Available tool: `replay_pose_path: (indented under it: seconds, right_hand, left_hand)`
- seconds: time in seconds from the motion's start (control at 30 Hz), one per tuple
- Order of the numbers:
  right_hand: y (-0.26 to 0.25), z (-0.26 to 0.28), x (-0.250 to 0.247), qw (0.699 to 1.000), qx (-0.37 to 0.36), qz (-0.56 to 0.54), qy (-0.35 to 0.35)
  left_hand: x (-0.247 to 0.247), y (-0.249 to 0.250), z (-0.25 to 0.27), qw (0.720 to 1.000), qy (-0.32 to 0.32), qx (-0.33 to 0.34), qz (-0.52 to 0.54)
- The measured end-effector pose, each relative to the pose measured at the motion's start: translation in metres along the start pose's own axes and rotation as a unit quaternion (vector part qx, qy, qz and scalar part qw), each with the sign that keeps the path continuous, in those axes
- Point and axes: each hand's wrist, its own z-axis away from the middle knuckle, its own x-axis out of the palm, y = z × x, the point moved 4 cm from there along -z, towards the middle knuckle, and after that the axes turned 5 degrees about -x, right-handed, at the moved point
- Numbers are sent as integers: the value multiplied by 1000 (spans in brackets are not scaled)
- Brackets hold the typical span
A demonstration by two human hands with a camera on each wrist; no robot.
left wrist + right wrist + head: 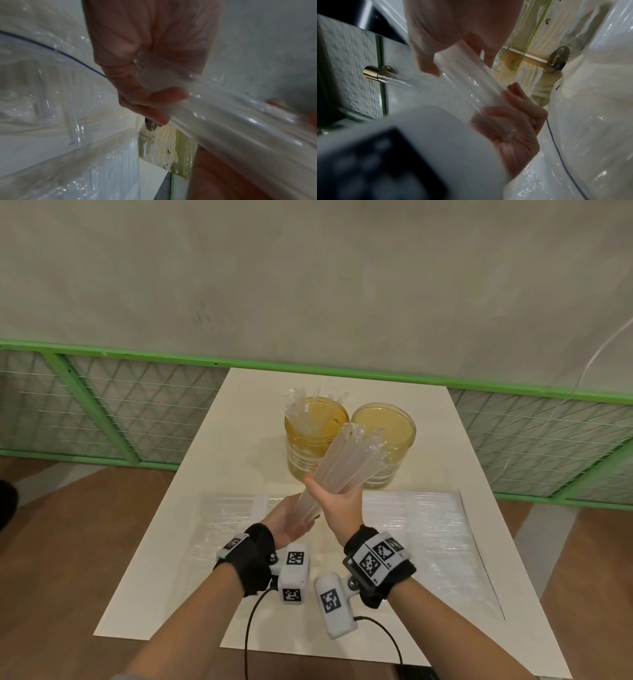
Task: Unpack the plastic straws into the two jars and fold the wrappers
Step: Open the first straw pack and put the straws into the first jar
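Note:
Two amber jars stand side by side at the far middle of the white table [191, 542]. The left jar [310, 446] holds several clear straws; the right jar [394, 426] looks empty. My right hand [342, 501] grips a bundle of clear straws [349, 460] around its middle, seen also in the right wrist view as the bundle [471, 81]. The bundle tilts up and to the right, its crinkly tips in front of the right jar. My left hand [287, 518] cups the bundle's lower end, fingers [154, 94] curled over it.
Flat clear plastic packs lie on the table under my hands, one at the left [233, 518] and one at the right [431, 525]. A green mesh fence [102, 412] runs behind the table. Wood floor shows on both sides.

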Motion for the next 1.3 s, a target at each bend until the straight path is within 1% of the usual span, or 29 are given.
replay_pose_path:
  seconds: [0.13, 0.2, 0.23, 0.27, 0.3, 0.33, 0.37, 0.4, 0.47, 0.5, 0.57, 0.6, 0.63, 0.67, 0.73, 0.77, 0.8, 0.9, 0.97, 1.07, 1.13, 1.2, 1.3]
  right_hand:
    - [6, -10, 1, 998, 48, 38, 10]
    - [-2, -18, 3, 996, 47, 76, -30]
    - [-10, -24, 3, 994, 34, 94, -50]
    - [-20, -32, 3, 992, 22, 109, -57]
    - [-31, -43, 0, 993, 8, 112, -44]
    - [-43, -56, -3, 995, -8, 102, -16]
    - [-54, -70, -7, 996, -26, 81, 20]
    - [-65, -85, -10, 996, -37, 51, 59]
    - [-77, -111, -14, 991, -31, -22, 129]
    - [-81, -122, -13, 986, -25, -56, 154]
    - [-83, -142, -9, 976, -22, -112, 184]
    - [-81, -150, -6, 974, -19, -120, 191]
    - [-77, -156, -2, 974, -12, -115, 194]
    - [-73, -161, 2, 976, -5, -100, 194]
    - [-59, -170, 7, 980, -5, -57, 191]
    - [-52, -173, 9, 982, -13, -33, 184]
    - [-44, -175, 11, 985, -19, -10, 173]
    - [-19, -177, 16, 989, -27, 62, 130]
    - [-7, -176, 16, 989, -41, 95, 105]
    - [5, -176, 14, 988, -38, 133, 66]
    - [8, -180, 17, 983, -30, 182, 19]
    - [9, -183, 21, 970, -13, 241, -28]
    - [8, -186, 23, 964, 3, 258, -56]
  left_hand:
    - [-5, -9, 0, 999, -29, 2, 27]
    - [-3, -10, 0, 999, -38, -12, 34]
    - [-4, -8, -1, 999, -26, -17, 14]
    - [-7, -5, -2, 999, 2, -10, -34]
    - [-13, -1, -2, 993, 46, 17, -109]
    - [-21, 2, -3, 976, 98, 55, -184]
    - [-30, 4, -5, 952, 147, 102, -248]
    - [-38, 6, -6, 927, 181, 145, -296]
    - [-49, 5, -4, 874, 232, 208, -374]
    - [-52, 5, -3, 841, 262, 228, -414]
    - [-56, 5, 1, 780, 306, 238, -491]
    - [-58, 4, 0, 763, 310, 233, -516]
    - [-61, 2, -2, 760, 303, 227, -528]
    - [-63, 0, -5, 771, 285, 217, -527]
    - [-68, -5, -8, 810, 244, 202, -494]
    - [-69, -7, -9, 824, 229, 198, -478]
    - [-69, -9, -10, 832, 219, 192, -472]
    - [-69, -13, -15, 829, 210, 187, -484]
    - [-70, -13, -18, 831, 212, 187, -479]
    - [-71, -13, -23, 834, 214, 184, -474]
    - [-71, -12, -24, 835, 214, 182, -474]
    - [-69, -10, -25, 838, 211, 179, -471]
    - [-65, -7, -26, 836, 203, 171, -480]
